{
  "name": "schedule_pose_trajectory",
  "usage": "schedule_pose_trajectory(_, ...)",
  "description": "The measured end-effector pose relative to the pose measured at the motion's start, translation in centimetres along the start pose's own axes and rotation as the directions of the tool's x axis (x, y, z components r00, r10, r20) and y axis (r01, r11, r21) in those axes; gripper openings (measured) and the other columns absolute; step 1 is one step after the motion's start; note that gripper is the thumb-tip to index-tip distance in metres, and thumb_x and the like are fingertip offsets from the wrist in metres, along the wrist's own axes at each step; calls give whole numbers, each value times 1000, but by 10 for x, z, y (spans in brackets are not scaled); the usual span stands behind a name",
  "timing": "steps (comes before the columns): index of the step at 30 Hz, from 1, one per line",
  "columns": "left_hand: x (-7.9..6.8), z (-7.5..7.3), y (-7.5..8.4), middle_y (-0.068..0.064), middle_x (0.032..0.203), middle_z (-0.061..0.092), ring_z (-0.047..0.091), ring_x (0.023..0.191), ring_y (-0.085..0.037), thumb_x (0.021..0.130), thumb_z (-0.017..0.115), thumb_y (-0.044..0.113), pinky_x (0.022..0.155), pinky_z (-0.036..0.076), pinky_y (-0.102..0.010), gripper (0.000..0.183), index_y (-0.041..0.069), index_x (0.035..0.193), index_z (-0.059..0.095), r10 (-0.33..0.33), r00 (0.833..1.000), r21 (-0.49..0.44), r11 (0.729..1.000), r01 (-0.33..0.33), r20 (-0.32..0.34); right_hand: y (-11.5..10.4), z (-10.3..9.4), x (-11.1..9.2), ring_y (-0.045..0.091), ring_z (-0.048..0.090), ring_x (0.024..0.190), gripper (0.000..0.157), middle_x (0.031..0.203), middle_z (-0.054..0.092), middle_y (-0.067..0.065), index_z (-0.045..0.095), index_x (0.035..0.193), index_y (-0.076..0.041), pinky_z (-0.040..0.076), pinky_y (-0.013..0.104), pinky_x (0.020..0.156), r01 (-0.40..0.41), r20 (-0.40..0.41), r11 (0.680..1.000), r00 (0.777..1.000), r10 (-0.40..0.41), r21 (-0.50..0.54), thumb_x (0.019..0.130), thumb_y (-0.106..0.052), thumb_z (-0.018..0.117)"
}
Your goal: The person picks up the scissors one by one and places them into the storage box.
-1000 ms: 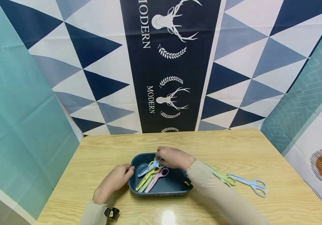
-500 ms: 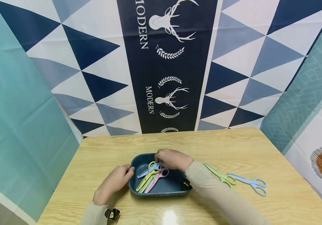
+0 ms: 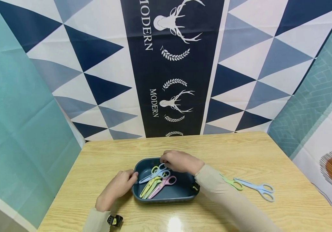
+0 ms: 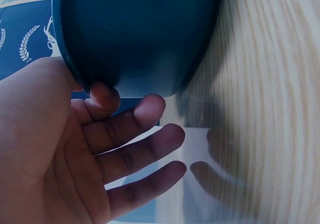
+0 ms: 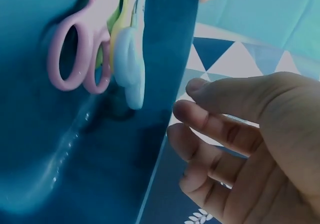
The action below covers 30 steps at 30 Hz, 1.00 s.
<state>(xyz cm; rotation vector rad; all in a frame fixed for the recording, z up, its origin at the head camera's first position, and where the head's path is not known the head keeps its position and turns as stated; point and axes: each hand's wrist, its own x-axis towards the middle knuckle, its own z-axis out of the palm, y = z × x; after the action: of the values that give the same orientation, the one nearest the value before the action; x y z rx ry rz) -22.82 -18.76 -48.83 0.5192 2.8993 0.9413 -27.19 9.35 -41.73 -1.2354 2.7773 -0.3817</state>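
Note:
A dark blue plastic tub (image 3: 181, 187) sits on the table. Inside its left part lie blue scissors (image 3: 152, 177), yellow scissors (image 3: 147, 187), green scissors (image 3: 151, 190) and pink scissors (image 3: 161, 185), overlapping one another, with the blue pair on top. My left hand (image 3: 120, 185) grips the tub's left rim; the left wrist view has its thumb and a finger at the edge, other fingers spread below. My right hand (image 3: 181, 161) hovers at the far rim, beside the blue scissors' handles. In the right wrist view its fingers are loosely bent, holding nothing, apart from the scissors.
On the table right of the tub lie another green scissors (image 3: 235, 184) and another blue scissors (image 3: 260, 188); my right forearm (image 3: 229, 199) partly covers the green pair. A patterned cloth (image 3: 173, 64) hangs behind the wooden table (image 3: 111, 154).
My right hand has let go of the blue scissors, which now rest on the pile with both handles showing. The pink pair has shifted slightly right. My left hand stays on the rim.

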Motion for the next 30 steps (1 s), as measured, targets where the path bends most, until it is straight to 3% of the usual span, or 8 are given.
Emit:
schedule_pose_trajectory(5, 0, 0, -1, 6, 60, 43, 40, 51, -5, 108, 50, 24, 52, 35, -22, 38, 15, 71, 51, -3, 1000, -4, 1000, 3, 5, 3, -9, -10, 17, 68, 102, 21, 115, 70, 8, 72, 120, -5, 57, 35, 90, 9, -26, 1000, 1000, -9, -12, 99, -8, 66)
schedule_pose_trajectory(19, 0, 1, -2, 7, 60, 42, 39, 50, -5, 108, 51, 21, 51, 34, -21, 37, 16, 72, 51, 4, 1000, 8, 1000, -4, 0, 20, -17, -43, 30, 62, 126, 46, 139, 62, 16, 55, 144, -3, 52, 47, 103, -111, -46, 993, 992, 114, 50, 101, -13, 66)
schedule_pose_trajectory(30, -1, -1, 0, 6, 60, 43, 39, 51, -5, 108, 51, 22, 52, 34, -22, 37, 16, 72, 51, 1, 1000, 10, 1000, -1, -6, 38, -20, -70, 35, 59, 130, 50, 139, 62, 17, 54, 146, -4, 50, 51, 105, -120, -136, 993, 983, 120, 6, 99, -15, 68)
